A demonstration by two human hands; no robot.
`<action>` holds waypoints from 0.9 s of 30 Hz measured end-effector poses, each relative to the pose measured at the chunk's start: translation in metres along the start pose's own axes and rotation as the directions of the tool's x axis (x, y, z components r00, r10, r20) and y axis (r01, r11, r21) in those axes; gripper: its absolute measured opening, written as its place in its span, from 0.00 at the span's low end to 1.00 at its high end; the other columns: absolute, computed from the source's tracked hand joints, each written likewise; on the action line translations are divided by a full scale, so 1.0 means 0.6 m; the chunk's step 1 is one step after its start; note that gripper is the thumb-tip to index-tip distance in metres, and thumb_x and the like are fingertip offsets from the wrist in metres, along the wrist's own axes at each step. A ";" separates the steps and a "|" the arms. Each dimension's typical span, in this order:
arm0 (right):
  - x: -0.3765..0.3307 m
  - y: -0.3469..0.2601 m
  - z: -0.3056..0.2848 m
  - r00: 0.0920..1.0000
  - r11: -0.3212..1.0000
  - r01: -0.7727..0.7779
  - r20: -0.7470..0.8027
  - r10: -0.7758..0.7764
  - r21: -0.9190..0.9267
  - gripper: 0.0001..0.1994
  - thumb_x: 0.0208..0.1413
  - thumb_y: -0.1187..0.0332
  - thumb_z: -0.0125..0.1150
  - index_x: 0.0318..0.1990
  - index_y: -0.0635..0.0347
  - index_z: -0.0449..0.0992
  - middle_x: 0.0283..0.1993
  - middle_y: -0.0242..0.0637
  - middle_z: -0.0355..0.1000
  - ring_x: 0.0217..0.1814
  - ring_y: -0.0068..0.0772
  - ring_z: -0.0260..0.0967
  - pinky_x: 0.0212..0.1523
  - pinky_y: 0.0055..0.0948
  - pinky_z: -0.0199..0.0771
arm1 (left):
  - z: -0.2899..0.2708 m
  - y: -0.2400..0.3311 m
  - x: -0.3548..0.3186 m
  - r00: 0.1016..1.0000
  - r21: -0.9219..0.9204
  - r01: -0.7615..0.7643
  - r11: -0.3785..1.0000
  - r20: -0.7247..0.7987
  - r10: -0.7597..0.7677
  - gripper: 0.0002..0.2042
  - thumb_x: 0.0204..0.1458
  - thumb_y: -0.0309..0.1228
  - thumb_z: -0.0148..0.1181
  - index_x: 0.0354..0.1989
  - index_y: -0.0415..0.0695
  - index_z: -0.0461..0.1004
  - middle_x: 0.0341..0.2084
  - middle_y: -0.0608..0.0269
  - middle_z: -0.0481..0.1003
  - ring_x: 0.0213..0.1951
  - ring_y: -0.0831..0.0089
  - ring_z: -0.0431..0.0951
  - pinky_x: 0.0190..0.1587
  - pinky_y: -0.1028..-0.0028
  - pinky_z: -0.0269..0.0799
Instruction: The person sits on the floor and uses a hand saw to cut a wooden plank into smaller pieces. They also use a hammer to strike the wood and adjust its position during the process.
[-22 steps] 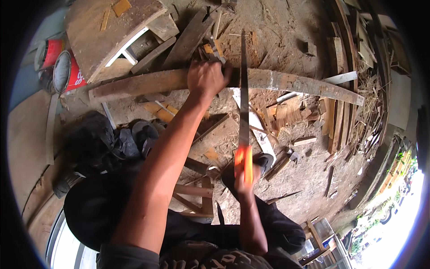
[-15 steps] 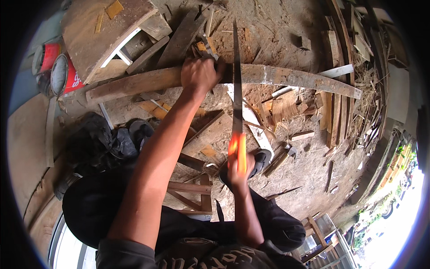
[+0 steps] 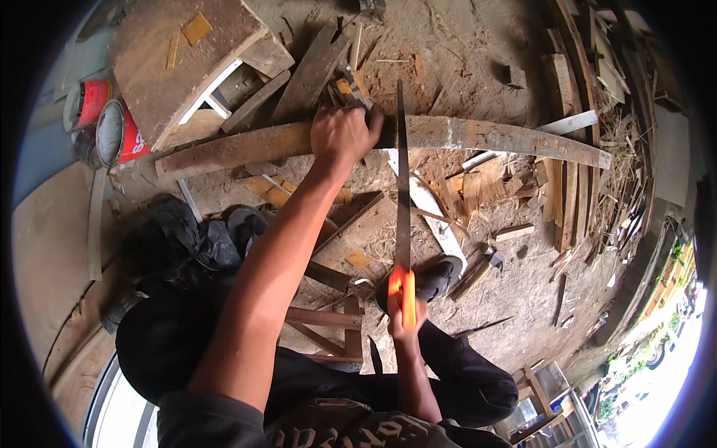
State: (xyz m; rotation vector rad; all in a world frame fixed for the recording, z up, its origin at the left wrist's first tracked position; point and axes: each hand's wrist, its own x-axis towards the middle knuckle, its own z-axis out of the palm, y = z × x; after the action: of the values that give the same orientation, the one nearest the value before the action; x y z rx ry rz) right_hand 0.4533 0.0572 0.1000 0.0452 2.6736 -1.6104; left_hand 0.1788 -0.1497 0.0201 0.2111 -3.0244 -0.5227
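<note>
Our left hand is closed over the long wooden plank, which stretches out to both sides of it. Our right hand grips the orange-handled saw, which points forward from it across the plank, just right of our left hand.

Plank partly hidden (left hand), shirt cropped

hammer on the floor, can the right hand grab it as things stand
Probably not yet: the right hand grips the saw by its orange handle, though the hammer lies nearby with nothing visible on top.
</note>
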 end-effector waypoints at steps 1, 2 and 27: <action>-0.010 0.012 -0.010 0.995 0.994 -0.105 0.004 0.104 0.012 0.10 0.51 0.74 0.56 0.38 0.68 0.80 0.29 0.45 0.77 0.30 0.39 0.77 0.39 0.34 0.76 | -0.002 0.008 0.000 0.999 0.011 -0.038 0.999 -0.004 0.039 0.27 0.62 0.52 0.50 0.14 0.48 0.77 0.14 0.54 0.78 0.14 0.64 0.78 0.37 0.63 0.77; -0.019 0.023 -0.018 0.978 0.978 -0.208 0.012 0.208 0.024 0.10 0.52 0.73 0.56 0.38 0.68 0.80 0.26 0.40 0.75 0.26 0.32 0.74 0.35 0.29 0.74 | -0.002 0.013 0.006 0.998 -0.030 -0.048 0.998 -0.037 0.047 0.27 0.61 0.53 0.51 0.16 0.47 0.79 0.15 0.53 0.79 0.15 0.62 0.78 0.39 0.63 0.78; -0.012 -0.018 -0.015 0.997 0.996 -0.078 0.018 0.079 -0.045 0.13 0.46 0.76 0.55 0.39 0.71 0.81 0.25 0.48 0.76 0.27 0.46 0.77 0.46 0.38 0.79 | -0.006 0.015 0.008 0.999 0.055 -0.027 0.998 0.048 0.025 0.25 0.60 0.51 0.52 0.20 0.45 0.82 0.20 0.48 0.80 0.22 0.56 0.82 0.37 0.63 0.76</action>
State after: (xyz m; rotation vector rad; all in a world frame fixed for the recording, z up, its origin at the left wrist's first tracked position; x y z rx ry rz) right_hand 0.4599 0.0603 0.1138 0.1308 2.6554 -1.5214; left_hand 0.1735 -0.1435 0.0267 0.1642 -3.0862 -0.4482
